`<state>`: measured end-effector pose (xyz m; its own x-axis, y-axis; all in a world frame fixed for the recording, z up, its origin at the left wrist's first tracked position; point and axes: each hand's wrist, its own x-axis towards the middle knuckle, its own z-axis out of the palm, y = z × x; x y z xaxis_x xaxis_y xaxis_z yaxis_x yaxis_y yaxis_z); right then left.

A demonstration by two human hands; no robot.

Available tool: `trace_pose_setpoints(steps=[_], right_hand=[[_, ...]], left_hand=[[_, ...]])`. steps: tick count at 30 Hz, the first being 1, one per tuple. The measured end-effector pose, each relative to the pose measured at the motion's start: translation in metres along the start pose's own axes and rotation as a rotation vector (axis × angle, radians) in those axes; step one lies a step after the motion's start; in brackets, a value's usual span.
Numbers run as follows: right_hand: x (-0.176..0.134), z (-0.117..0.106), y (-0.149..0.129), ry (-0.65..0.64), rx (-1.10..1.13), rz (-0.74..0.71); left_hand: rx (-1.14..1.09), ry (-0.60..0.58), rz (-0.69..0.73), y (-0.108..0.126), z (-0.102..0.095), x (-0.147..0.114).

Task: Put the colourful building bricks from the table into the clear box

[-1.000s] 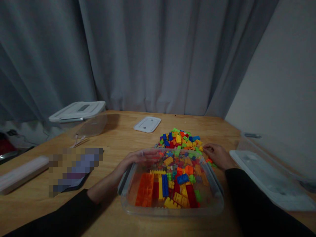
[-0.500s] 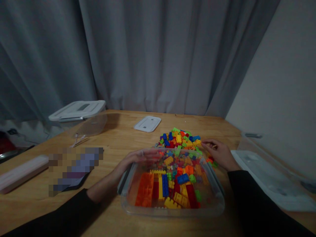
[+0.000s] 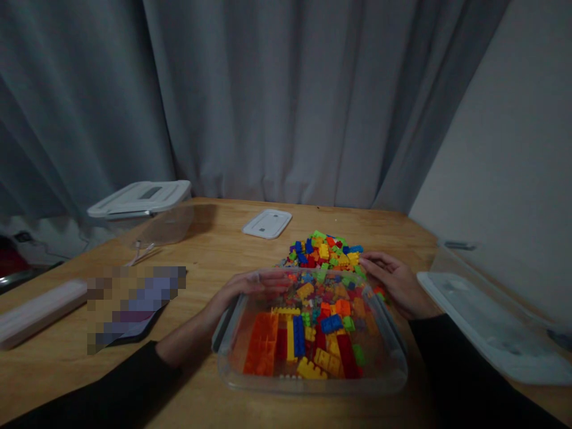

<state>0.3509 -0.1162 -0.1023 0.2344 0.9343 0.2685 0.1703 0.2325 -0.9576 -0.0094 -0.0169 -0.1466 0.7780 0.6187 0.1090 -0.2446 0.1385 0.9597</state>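
A clear plastic box point(image 3: 313, 384) with grey side clips stands in front of me, holding several toy building bricks, among them a long orange piece point(image 3: 260, 345) and a blue brick point(image 3: 299, 335). Behind it lies a heap of mixed colourful bricks point(image 3: 323, 250). My left hand point(image 3: 248, 286) is at the box's far left corner, its fingers stretched flat along the far wall and seen partly through the plastic. At the heap's right side, my right hand point(image 3: 391, 280) has its fingers extended, the tips beside yellow bricks point(image 3: 353, 258). I see nothing held in it.
At the back left stands a lidded clear box point(image 3: 147, 214). A small white lid point(image 3: 267, 224) lies near the curtain point(image 3: 277, 107). On the left are a pale long case point(image 3: 42, 313) and a blurred-out flat device point(image 3: 143, 310). Another clear container point(image 3: 482, 322) is on the right.
My right hand has shifted slightly left and its fingers have straightened beside the heap. My left hand and the box have stayed in place.
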Motion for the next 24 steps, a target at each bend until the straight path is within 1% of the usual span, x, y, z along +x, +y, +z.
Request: trace_pose_setpoints(steps=[3, 6, 11, 14, 18, 21, 24], right_hand=[[-0.003, 0.002, -0.002, -0.045, 0.065, 0.019], [-0.005, 0.003, -0.001, -0.087, 0.084, 0.017], [-0.008, 0.005, -0.002, -0.124, 0.045, -0.017], [-0.009, 0.006, -0.004, -0.134, 0.008, -0.035], [-0.008, 0.007, -0.004, -0.189, -0.044, -0.059], [-0.008, 0.007, -0.002, -0.200, -0.048, -0.065], [-0.008, 0.007, 0.000, -0.211, -0.046, -0.070]], left_hand=[[0.019, -0.105, -0.059, -0.003, -0.007, 0.003], [0.001, -0.132, -0.038, -0.002, -0.010, 0.005], [-0.006, -0.194, -0.011, 0.008, 0.004, 0.003], [0.004, -0.185, -0.005, 0.012, 0.009, 0.003], [0.035, -0.194, -0.019, 0.008, 0.001, 0.007], [0.031, -0.202, -0.024, 0.004, -0.003, 0.006], [-0.015, -0.133, -0.014, 0.003, 0.007, -0.003]])
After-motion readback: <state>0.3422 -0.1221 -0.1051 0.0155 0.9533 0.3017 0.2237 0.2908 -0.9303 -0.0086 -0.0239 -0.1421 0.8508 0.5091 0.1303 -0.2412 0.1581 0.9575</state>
